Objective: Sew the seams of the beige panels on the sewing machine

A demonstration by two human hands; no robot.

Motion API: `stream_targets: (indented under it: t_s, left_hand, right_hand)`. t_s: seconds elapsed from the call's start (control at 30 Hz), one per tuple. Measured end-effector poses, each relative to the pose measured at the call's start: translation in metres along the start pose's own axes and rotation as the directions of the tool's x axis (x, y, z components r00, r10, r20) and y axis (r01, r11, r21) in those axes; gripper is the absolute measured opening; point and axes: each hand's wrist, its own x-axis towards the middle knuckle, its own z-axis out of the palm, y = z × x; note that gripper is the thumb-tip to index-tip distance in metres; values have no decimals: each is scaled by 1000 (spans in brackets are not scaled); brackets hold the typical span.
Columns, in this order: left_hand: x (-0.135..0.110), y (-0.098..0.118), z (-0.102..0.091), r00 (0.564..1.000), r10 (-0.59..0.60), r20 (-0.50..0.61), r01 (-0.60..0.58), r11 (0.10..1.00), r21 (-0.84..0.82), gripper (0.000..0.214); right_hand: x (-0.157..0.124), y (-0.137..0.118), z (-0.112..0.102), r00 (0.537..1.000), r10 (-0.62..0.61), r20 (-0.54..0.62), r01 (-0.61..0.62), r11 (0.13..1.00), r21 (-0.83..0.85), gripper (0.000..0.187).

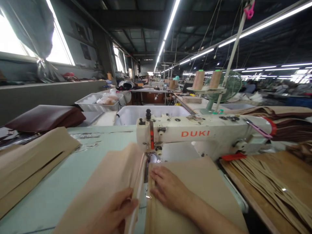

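A cream sewing machine (195, 133) marked DUKI stands on a pale green table (60, 182). Beige fabric (114, 182) runs under its presser foot (153, 158), with a darker tan piece (202, 182) to the right. My left hand (114, 213) is closed, pinching the folded edge of the beige fabric near the bottom of the view. My right hand (168, 187) lies flat on the tan piece just right of the seam, fingers stretched toward the needle.
A stack of beige fabric (29, 159) lies at the left, a dark brown piece (46, 117) behind it. Cut tan strips (273, 185) cover a wooden board at the right. White bins (97, 102), thread cones (198, 79), a fan (231, 85) and distant workers stand beyond.
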Motion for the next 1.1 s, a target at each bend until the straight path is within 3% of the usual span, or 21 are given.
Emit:
stream_targets:
  t_s: [0.07, 0.1, 0.17, 0.27, 0.33, 0.5, 0.6, 0.7, 0.93, 1.1]
  left_hand:
    - [11, 3, 1, 961, 148, 232, -189, 968, 165, 36]
    - [21, 3, -2, 931, 235, 280, -308, 916, 256, 37]
    - [49, -5, -12, 878, 438, 194, -474, 734, 485, 35]
    - [86, -29, -21, 860, 506, 58, -425, 650, 631, 44]
    - [92, -41, -15, 862, 504, 58, -413, 630, 658, 53]
    - [48, -39, 19, 830, 519, 202, -490, 507, 709, 51]
    - [35, -31, 25, 839, 501, 210, -467, 468, 750, 47]
    - [49, -27, 20, 844, 502, 188, -452, 479, 752, 46]
    - [101, -19, 2, 774, 620, 123, -481, 450, 753, 32]
    - [96, -19, -1, 769, 627, 129, -473, 421, 774, 33]
  right_hand:
    - [0, -2, 0, 1000, 9, -13, -9, 1000, -7, 50]
    - [0, -4, 0, 1000, 7, -18, -7, 1000, -7, 48]
    - [0, -6, -1, 1000, -5, -28, 5, 1000, 1, 43]
    - [-1, -9, -2, 999, -6, -38, 6, 1000, 3, 46]
    - [-3, -8, -1, 999, 6, -42, -6, 1000, -4, 50]
    - [-7, -5, 1, 999, -42, -13, 42, 999, -10, 53]
    - [-9, -4, -1, 998, -63, 6, 63, 998, -11, 56]
    - [-8, -6, -3, 1000, -26, 6, 26, 1000, -1, 56]
    - [-5, -8, -5, 1000, -14, 9, 14, 999, 30, 56]
    - [-6, -7, -8, 999, -24, 39, 24, 1000, 2, 58]
